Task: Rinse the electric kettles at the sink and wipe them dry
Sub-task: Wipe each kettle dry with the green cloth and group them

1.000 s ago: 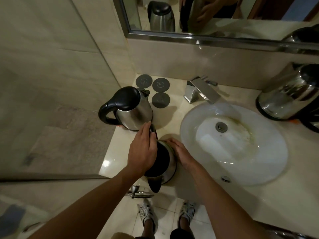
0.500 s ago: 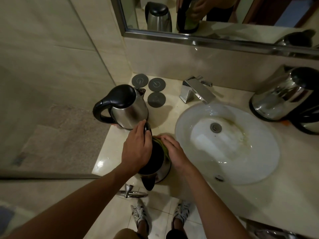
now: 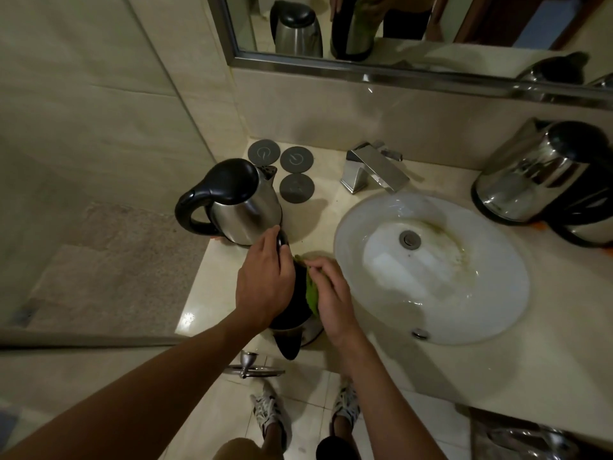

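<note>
Kettle point(image 3: 300, 330), green cloth point(image 3: 311, 295) now visible

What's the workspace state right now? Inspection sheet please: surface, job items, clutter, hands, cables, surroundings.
Surface: pale counter with white sink; stain by the drain.
Job's things: near kettle at the counter's front edge, green cloth against it; second kettle behind; two more kettles right of the sink.
Clutter: three dark discs beside the faucet.
Hands: left hand on the near kettle's top; right hand presses the cloth.
Cables: nothing seen.
Surroundings: mirror, tiled wall.
</note>
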### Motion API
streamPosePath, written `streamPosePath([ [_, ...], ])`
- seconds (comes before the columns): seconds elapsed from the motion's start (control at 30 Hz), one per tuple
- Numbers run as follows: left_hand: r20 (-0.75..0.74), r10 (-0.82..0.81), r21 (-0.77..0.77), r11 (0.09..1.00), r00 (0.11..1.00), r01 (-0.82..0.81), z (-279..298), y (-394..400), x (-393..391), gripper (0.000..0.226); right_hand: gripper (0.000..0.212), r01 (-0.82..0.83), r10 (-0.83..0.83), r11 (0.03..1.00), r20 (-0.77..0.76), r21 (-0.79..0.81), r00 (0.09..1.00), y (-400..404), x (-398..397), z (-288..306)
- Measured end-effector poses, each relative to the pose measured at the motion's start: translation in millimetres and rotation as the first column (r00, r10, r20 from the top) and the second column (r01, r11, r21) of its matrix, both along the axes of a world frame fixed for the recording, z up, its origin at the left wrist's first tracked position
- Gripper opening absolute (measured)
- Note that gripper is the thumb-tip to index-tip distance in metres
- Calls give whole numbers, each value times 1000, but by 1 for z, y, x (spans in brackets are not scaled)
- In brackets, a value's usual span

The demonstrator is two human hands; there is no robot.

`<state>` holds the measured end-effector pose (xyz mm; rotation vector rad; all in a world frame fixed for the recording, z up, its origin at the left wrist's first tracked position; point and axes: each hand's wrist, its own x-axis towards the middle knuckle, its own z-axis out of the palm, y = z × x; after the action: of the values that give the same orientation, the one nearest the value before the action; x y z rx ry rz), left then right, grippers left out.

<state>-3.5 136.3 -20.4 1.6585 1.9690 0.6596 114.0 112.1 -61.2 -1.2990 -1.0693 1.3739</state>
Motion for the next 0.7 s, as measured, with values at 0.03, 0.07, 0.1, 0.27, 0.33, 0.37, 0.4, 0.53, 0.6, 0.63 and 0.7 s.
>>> streamPosePath([
  [0.03,4,-2,0,1000,1000,2,1,0,0,44,23,2,-3,999,-21,-46,1000,7,2,-4],
  [0.07,9,-1,-1,1000,1000,1,1,0,0,45,24,10,-13,995,-31,-102,999,10,4,-11],
  [0.1,13,1,-1,1000,1000,-1,1,0,0,45,23,18,-24,987,-34,-158,999,9,6,-19],
  [0.27,24,-11,-2,1000,1000,11,3,-1,-2,45,21,191,-225,928,-74,-320,971,-45,-5,-37],
  [0.33,12,-13,-4,1000,1000,13,3,-1,-1,45,26,268,-305,914,-81,-304,949,-69,-20,-30],
  [0.37,0,-15,-3,1000,1000,15,4,-2,-1,45,29,287,-320,915,-77,-284,944,-77,-27,-22],
  [0.4,-11,-18,-1,1000,1000,18,4,-2,-1,45,30,275,-303,928,-80,-250,950,-81,-30,-15],
  [0.53,-24,-24,-2,1000,999,24,4,-1,-1,46,34,169,-175,974,-31,-149,984,-69,-28,1],
  [0.6,-20,-33,-7,999,999,33,4,-1,-1,47,30,195,-193,971,28,-141,981,-58,-22,2],
  [0.63,-16,-36,-13,999,999,36,4,-1,-1,47,30,223,-222,962,22,-157,975,-54,-19,-2],
  [0.7,-2,-36,-19,999,999,36,5,-2,-1,47,29,280,-303,927,-55,-251,952,-52,-17,-19],
])
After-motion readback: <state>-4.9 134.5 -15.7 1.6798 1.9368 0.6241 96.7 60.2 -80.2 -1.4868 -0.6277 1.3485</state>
